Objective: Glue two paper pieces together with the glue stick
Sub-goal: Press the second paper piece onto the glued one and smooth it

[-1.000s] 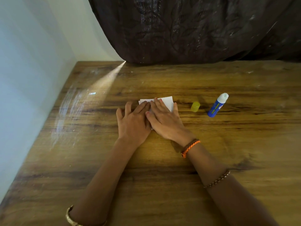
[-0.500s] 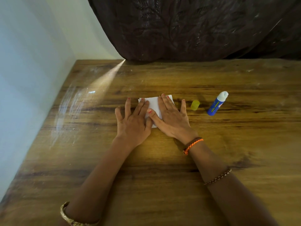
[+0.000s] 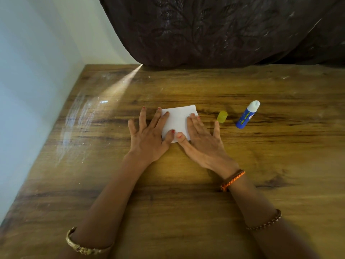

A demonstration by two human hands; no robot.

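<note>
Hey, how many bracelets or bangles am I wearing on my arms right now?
3. A gold bangle on the left forearm, an orange braided band at the right wrist, and a beaded bracelet further up the right forearm. More could sit out of frame.

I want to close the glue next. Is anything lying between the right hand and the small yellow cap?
Nothing visible does. The right hand presses flat on the white paper, and the small yellow cap lies just beyond its little finger on bare wooden table.
</note>
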